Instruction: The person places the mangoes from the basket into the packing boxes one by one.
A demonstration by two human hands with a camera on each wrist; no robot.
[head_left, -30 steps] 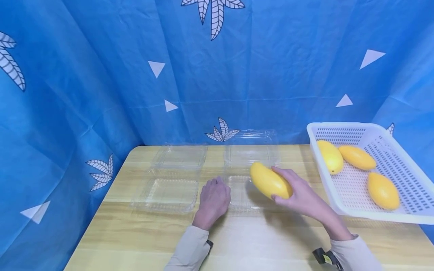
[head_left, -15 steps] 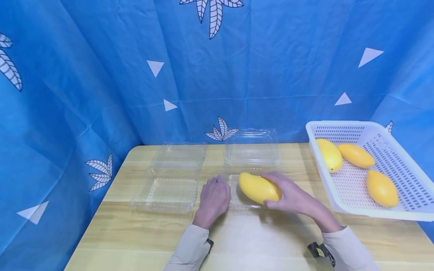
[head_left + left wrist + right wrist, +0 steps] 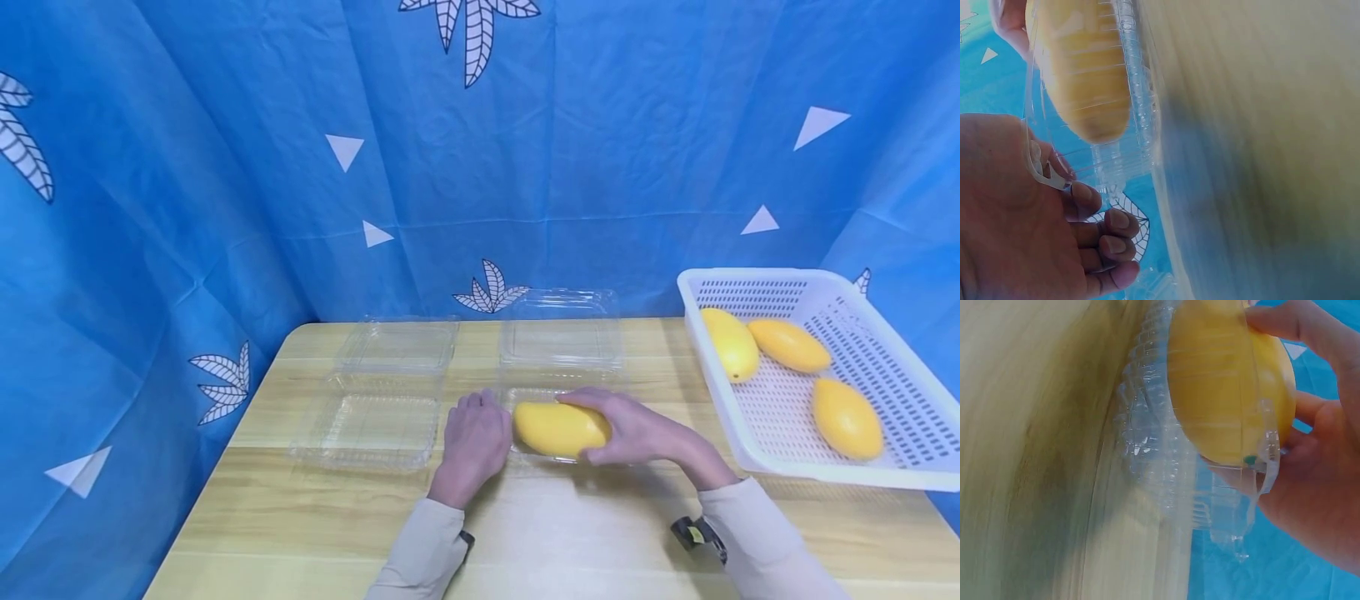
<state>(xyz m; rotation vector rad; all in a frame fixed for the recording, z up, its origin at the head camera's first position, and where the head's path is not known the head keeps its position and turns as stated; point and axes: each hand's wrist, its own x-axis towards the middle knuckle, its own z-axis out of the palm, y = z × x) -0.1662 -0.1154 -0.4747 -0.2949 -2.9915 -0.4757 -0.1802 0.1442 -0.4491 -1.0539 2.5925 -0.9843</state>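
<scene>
Right hand (image 3: 633, 429) grips mango (image 3: 558, 429) at 1 end, lengthwise inside clear box (image 3: 1147, 425), presumably so its length fits. Left hand (image 3: 476, 437) pinches box at its left side, probably as counter-hold; light plastic could slide. 3 others (image 3: 847, 419) lie in basket (image 3: 780, 408), right.

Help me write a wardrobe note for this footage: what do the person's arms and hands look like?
Both the left hand and right hand are ungloved. The left sleeve and right sleeve are plain, pale greyish, reaching the wrists. A black device with a yellow-green patch shows at the right wrist; only a dark edge at the left.
</scene>
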